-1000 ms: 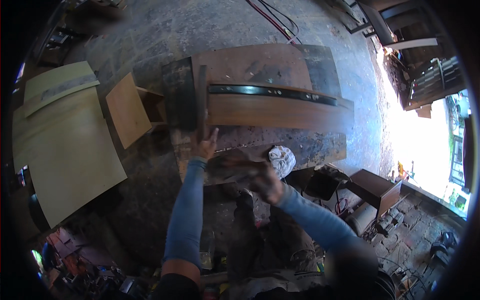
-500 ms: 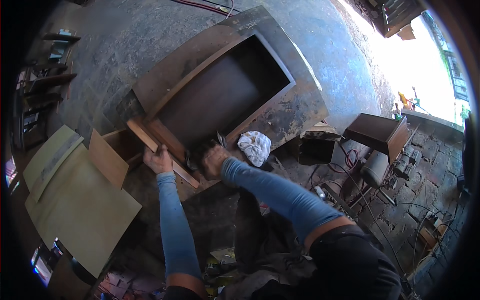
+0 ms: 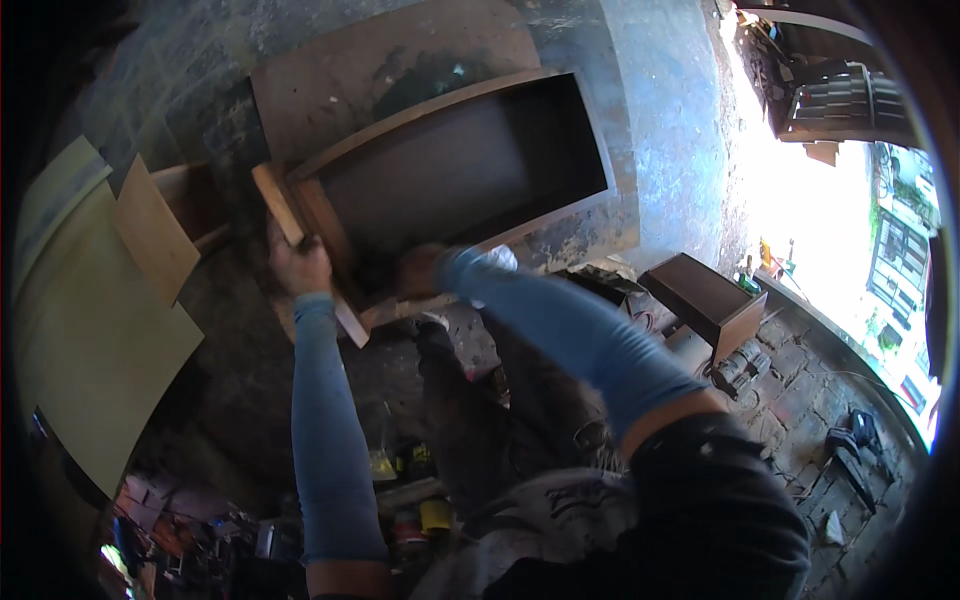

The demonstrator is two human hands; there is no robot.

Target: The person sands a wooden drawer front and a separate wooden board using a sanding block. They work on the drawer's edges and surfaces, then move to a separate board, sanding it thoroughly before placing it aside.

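Two hands on the job in the head view, both in blue sleeves. Your left hand [image 3: 297,265] is curled shut around a light wooden strip [image 3: 305,250], gripping it about midway. That strip runs long-ways from upper left down to lower right, lying right along the near end of the dark wooden frame [image 3: 455,175]. The frame is an open box shape sitting on the grey floor [image 3: 660,120]; its long axis slants up toward the right, away from you. Your right hand [image 3: 420,272] is at the frame's near lower edge, just right of the strip, but it's blurred and I can't tell whether it's gripping anything. A white rag [image 3: 497,260] sits right behind that wrist.
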